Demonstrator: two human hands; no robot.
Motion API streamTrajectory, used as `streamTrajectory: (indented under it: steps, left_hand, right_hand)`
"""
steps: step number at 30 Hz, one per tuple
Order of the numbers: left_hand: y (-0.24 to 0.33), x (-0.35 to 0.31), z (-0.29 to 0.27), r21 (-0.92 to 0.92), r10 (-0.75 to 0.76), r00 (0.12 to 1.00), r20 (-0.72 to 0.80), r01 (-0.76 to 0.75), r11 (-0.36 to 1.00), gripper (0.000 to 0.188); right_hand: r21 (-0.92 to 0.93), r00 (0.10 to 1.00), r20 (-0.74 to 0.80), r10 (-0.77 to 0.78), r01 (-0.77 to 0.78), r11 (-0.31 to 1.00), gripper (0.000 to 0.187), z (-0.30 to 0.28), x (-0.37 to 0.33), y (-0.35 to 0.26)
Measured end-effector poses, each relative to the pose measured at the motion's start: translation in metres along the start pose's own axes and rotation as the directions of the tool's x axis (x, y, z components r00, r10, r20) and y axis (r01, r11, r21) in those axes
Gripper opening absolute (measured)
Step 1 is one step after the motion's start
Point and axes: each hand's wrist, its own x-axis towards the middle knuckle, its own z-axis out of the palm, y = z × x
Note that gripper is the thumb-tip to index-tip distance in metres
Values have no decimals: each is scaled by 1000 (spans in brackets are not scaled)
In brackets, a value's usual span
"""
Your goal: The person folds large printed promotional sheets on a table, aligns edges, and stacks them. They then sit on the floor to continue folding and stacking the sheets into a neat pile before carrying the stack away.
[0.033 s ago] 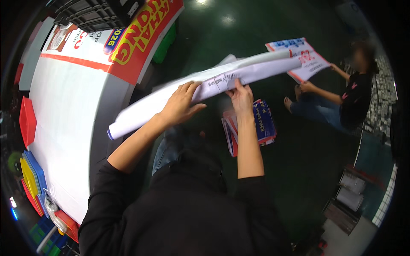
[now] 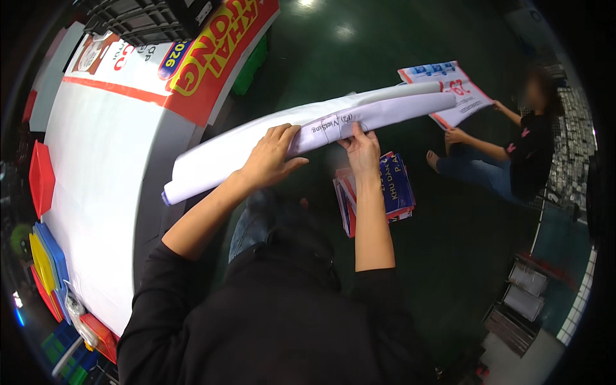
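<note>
A long white rolled sheet (image 2: 398, 109), like a rolled-up banner, stretches across in front of me from lower left to upper right. Dark handwriting marks its outer face, and a blue edge shows at its left end. My left hand (image 2: 274, 153) grips the roll near its middle, fingers over it and thumb sticking out below. Farther right, my right hand (image 2: 363, 149) holds the lower edge, thumb on top and other fingers partly hidden underneath. Below the roll, a stack of printed blue, red and white sheets (image 2: 393, 186) lies on the floor beside my right forearm.
A white-covered table (image 2: 96, 186) with a red printed border stands at left. A black crate (image 2: 144, 22) sits on its far end; coloured trays (image 2: 46, 263) line its near left side. At right, a seated person (image 2: 536, 141) holds a printed sheet (image 2: 449, 90) near the roll's far end.
The roll's right end has dipped slightly and its left end has shifted a little. The other person's sheet has tilted and moved down slightly. My grip looks the same.
</note>
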Motion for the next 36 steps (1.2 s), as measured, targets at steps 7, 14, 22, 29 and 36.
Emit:
streamTrajectory:
  steps: [7, 14, 22, 29, 36]
  left_hand:
    - [-33, 22, 17, -208, -162, 967, 196, 203, 957, 62]
    - [-30, 23, 5, -206, -38, 939, 342, 115, 972, 45]
    - [-33, -10, -12, -301, 71, 908, 413, 63, 952, 45]
    - [-61, -41, -31, -39, 148, 980, 136, -144, 989, 55]
    - [-77, -58, -44, 249, 65, 997, 30, -71, 966, 34]
  right_hand:
    - [-8, 997, -77, 23, -24, 1000, 34, 12, 6, 2]
    - [-861, 861, -508, 26, -508, 27, 35, 23, -40, -90]
    - [-753, 841, 464, 279, 540, -375, 36, 58, -48, -62]
    - [-515, 600, 771, 214, 785, -344, 21, 77, -28, -17]
    - [-749, 768, 582, 266, 634, -191, 19, 105, -24, -23]
